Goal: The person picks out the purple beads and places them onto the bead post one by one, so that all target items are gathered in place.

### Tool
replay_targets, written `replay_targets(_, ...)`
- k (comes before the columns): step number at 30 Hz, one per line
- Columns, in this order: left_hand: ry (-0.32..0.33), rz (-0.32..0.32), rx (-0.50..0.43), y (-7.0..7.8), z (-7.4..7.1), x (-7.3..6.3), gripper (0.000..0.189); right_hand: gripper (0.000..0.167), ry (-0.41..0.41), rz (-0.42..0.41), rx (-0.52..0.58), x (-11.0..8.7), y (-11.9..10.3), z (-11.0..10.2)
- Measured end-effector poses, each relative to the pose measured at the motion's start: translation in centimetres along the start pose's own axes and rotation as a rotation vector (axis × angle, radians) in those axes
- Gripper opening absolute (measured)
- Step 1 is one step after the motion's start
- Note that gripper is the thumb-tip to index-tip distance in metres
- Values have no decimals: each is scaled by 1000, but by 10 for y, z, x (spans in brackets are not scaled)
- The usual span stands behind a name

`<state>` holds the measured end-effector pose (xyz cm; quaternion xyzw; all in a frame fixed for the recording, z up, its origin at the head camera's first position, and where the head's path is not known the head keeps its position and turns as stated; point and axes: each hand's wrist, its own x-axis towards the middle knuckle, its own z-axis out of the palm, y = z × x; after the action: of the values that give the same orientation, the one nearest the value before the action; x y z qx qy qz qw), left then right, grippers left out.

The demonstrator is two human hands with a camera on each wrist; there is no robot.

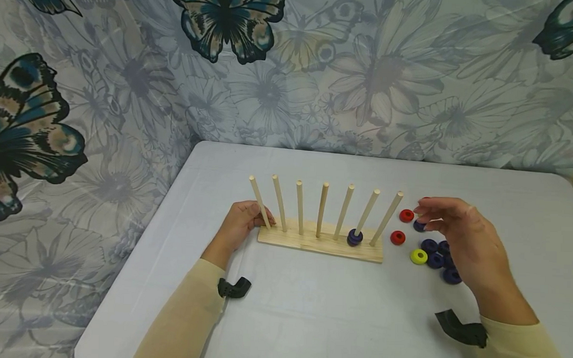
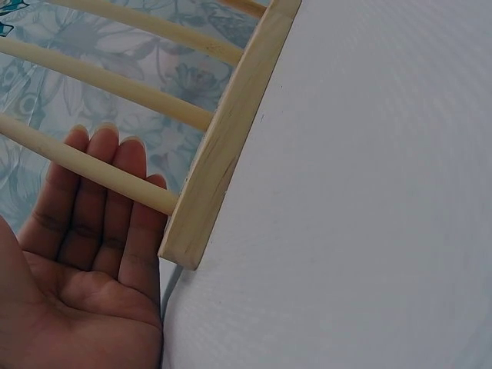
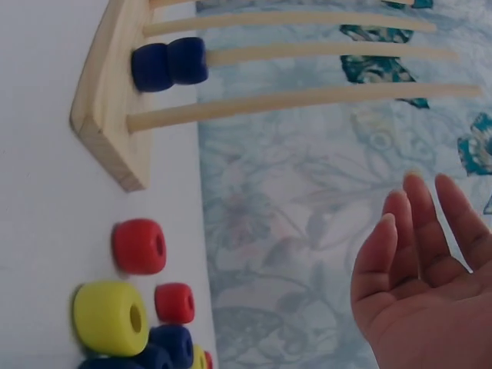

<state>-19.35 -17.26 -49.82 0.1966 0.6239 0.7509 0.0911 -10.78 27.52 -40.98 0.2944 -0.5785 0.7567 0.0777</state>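
A wooden peg rack with several upright pegs stands on the table. Two dark blue beads are stacked at the foot of the second peg from the right. At the rack's left end is my left hand; its fairly straight fingers lie behind the end peg, palm toward it. My right hand hovers above the loose beads right of the rack, fingers relaxed and apart, nothing in them. It hides some of those beads in the head view.
Loose on the table lie red beads, a yellow bead and several dark blue beads. Behind the white table hangs a flower and butterfly cloth. Black curved pieces sit at both wrists.
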Motion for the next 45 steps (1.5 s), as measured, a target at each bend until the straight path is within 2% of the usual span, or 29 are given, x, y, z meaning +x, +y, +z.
replay_targets(11, -3, 13, -2, -2, -1, 0, 93, 49, 155, 82, -100, -13, 4, -19)
replay_targets(16, 0, 7, -5, -3, -1, 1, 94, 45, 221, 161, -200, -17, 6, -24)
replay_targets(22, -1, 9, -7, -2, -1, 1, 94, 44, 268, 249, -403, -22, 12, -32)
replay_targets(27, -3, 13, -8, -1, 0, 0, 93, 47, 274, 340, -653, -25, 21, -41)
replay_targets(31, -8, 14, -8, -1, 0, 0, 93, 50, 255, 433, -769, -28, 28, -51)
replay_targets(40, 10, 8, -9, 2, 2, 0, 94, 54, 217, 565, -788, -37, 40, -63)
replay_targets(45, 13, -4, 5, 3, 3, 0, 99, 56, 178, 652, -848, -38, 43, -65)
